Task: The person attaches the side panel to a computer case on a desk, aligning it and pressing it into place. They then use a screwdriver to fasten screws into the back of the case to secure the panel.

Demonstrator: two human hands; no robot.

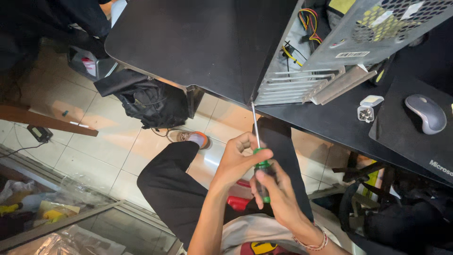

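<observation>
Your left hand [236, 163] has its grip closed around the top of a green-handled screwdriver with a thin steel shaft [258, 160], thumb laid across the collar where the shaft meets the handle. Your right hand [278, 193] wraps the lower part of the same handle, fingers curled tight on it. The screwdriver sits over your lap at about 6 o'clock in the view, its shaft pointing up toward 12 o'clock, its tip just short of the edge of the black tabletop [198, 42].

On that tabletop, at 1 o'clock, lies an open grey metal computer case [377, 33] with yellow, red and black wires [306, 21] showing inside; a small white rectangular barcode label [352, 54] is stuck on its rear panel. At 3 o'clock stands a small clear plastic box of screws with a white flip lid [367, 109], touching the edge of a black mouse mat [415, 137] that carries a grey computer mouse [427, 113].

At 10 o'clock, a black backpack [146, 101] rests on the pale tiled floor [94, 141] under the tabletop.
</observation>
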